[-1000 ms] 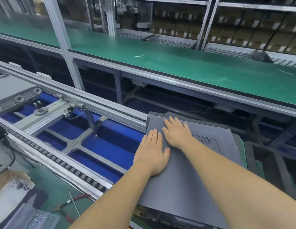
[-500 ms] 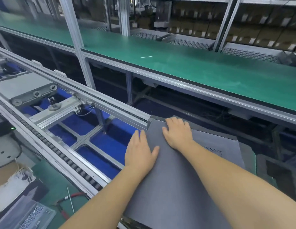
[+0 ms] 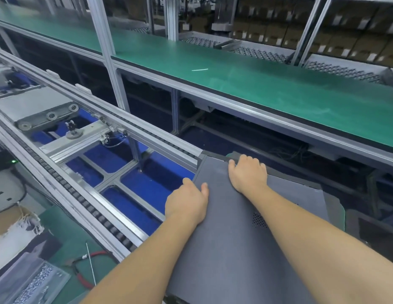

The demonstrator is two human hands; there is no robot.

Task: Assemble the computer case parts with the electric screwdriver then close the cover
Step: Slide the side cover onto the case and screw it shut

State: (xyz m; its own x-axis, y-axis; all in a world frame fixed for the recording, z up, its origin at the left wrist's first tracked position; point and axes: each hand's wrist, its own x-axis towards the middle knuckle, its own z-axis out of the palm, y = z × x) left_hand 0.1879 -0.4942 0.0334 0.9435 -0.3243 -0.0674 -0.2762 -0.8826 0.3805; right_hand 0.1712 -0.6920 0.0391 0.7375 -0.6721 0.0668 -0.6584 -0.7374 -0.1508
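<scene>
Grey cover (image 3: 241, 242) lies under both hands: left hand (image 3: 186, 201) grips its side edge, right hand (image 3: 248, 175) its far edge.

You are looking down at a long work line in a factory. A green bench top (image 3: 268, 93) runs across in front of you, from far left to right. Silver metal posts (image 3: 103, 51) stand up from its near edge. A thin white strip (image 3: 200, 69) lies on the green. Behind the bench are shelves full of brown boxes (image 3: 322, 29). Nearer to you a roller track (image 3: 85, 200) with silver rails slants from the left, and blue floor (image 3: 138, 189) shows between its bars. At the bottom left is a green mat (image 3: 66, 244) with a red wire (image 3: 96, 254) and a clear bag of screws (image 3: 35, 284) on it.
</scene>
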